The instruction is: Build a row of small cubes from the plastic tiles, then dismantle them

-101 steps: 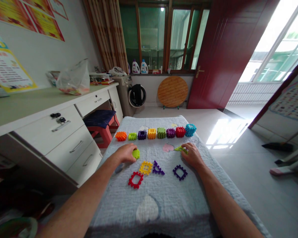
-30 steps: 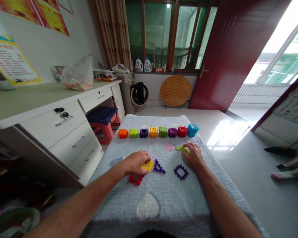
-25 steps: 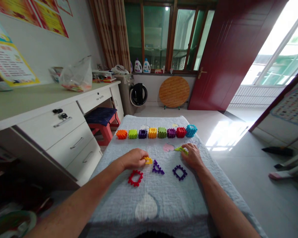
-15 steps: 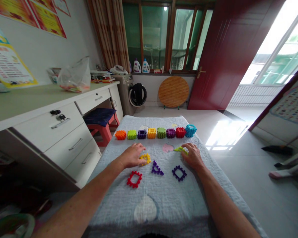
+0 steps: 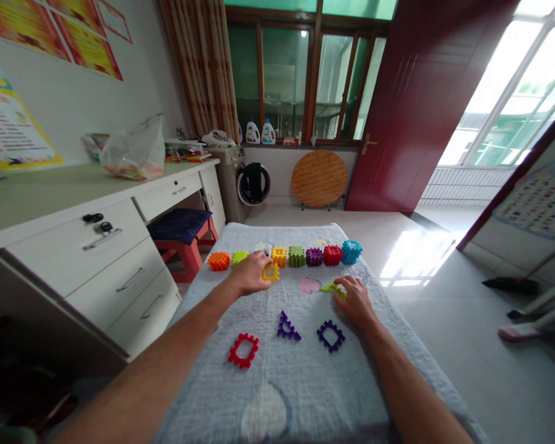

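My left hand (image 5: 253, 273) grips a yellow square toothed building piece (image 5: 271, 272), just in front of the yellow stack (image 5: 279, 256) in the row. At the right, my right hand (image 5: 353, 296) has its fingers closed on a lime-green toothed piece (image 5: 333, 289), partly hidden by the fingers. Nearer to me lie a purple triangle piece (image 5: 287, 327), a dark purple square piece (image 5: 330, 336) and a red square piece (image 5: 243, 351). Along the far side stand an orange stack (image 5: 219, 261), a green stack (image 5: 296, 256), a red stack (image 5: 332, 255) and a blue stack (image 5: 351, 252), among others.
A pale blue cloth (image 5: 268, 388) covers the table. White drawers (image 5: 83, 265) and a stool (image 5: 182, 231) stand at the left. Beyond are a washing machine (image 5: 234, 176), a round wooden tabletop (image 5: 319, 178) and a dark red door (image 5: 425, 111).
My left hand has lifted the yellow square piece and carried it forward to the row of stacks. The right hand stays at the lime-green piece. The view has tilted up slightly.
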The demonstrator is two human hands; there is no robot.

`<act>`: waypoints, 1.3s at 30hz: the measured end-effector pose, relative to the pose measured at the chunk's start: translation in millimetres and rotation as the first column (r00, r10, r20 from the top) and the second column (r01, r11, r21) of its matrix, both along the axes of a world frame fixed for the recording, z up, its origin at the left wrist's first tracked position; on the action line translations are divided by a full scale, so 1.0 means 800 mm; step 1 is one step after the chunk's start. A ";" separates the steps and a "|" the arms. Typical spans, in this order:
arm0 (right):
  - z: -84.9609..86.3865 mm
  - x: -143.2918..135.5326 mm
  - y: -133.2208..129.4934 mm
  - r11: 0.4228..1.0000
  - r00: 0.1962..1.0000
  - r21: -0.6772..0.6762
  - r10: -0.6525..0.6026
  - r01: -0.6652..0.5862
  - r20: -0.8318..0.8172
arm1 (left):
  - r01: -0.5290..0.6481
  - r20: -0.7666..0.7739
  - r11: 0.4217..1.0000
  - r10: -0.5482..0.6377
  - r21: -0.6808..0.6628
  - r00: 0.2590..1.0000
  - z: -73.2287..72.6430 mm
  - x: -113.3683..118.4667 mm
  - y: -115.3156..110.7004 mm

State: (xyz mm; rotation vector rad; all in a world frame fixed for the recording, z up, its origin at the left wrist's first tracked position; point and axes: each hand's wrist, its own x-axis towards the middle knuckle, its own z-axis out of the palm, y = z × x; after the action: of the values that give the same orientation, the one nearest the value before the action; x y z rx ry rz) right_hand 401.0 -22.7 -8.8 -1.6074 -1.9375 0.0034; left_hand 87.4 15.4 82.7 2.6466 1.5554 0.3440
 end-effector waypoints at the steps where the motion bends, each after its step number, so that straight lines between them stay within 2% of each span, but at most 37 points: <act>1: 0.000 0.000 0.000 1.000 1.000 -0.003 0.004 -0.004 -0.004 | -0.010 0.014 1.000 0.010 0.023 1.000 0.006 0.004 0.013; 6: 0.001 0.002 0.000 1.000 0.999 -0.006 0.012 -0.012 -0.038 | -0.062 -0.003 0.998 0.062 -0.010 0.998 0.019 0.030 0.072; 10: 0.001 0.004 0.000 1.000 0.998 -0.003 0.017 -0.017 -0.055 | -0.058 0.003 0.998 0.059 -0.034 0.998 0.017 0.040 0.098; 20: 0.001 0.003 0.001 1.000 0.998 -0.025 0.016 -0.018 -0.069 | -0.049 0.044 0.998 0.051 -0.050 0.998 -0.004 0.033 0.115; 24: 0.001 0.003 0.000 1.000 0.998 -0.024 0.002 -0.003 -0.069 | -0.047 0.075 0.999 0.048 -0.016 0.996 -0.001 0.030 0.110; 26: 0.001 0.003 0.000 1.000 0.998 -0.023 0.001 -0.002 -0.066 | -0.053 0.114 0.998 0.049 0.027 0.992 0.005 0.024 0.097; 28: 0.001 0.003 0.000 1.000 0.998 -0.020 0.004 -0.005 -0.063 | -0.051 0.179 0.996 0.037 0.077 0.983 0.010 0.014 0.072; 30: 0.001 0.004 0.000 1.000 0.998 -0.015 0.009 -0.010 -0.058 | -0.014 0.228 0.997 -0.005 0.081 0.974 0.011 -0.001 0.033; 31: 0.001 0.004 0.000 1.000 0.998 -0.012 0.012 -0.013 -0.056 | 0.006 0.218 1.000 -0.010 0.018 0.976 0.010 -0.009 0.009; 34: 0.001 0.003 0.001 1.000 0.998 0.008 0.008 -0.007 -0.055 | 0.014 0.173 0.975 0.025 -0.224 0.985 -0.003 -0.032 -0.069; 37: 0.001 0.000 0.002 0.999 0.999 0.026 -0.017 0.019 -0.044 | -0.015 0.176 0.960 0.067 -0.278 0.982 -0.024 -0.048 -0.133; 39: 0.001 -0.003 0.001 0.999 0.999 0.012 -0.032 0.032 -0.023 | -0.036 0.189 0.951 0.098 -0.306 0.977 -0.039 -0.051 -0.159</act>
State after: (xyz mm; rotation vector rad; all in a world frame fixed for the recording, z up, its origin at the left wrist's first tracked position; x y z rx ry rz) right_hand 398.9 -22.1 -7.7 -1.6232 -1.8903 -0.0036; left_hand 46.7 -112.0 51.5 2.2572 1.5016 0.3373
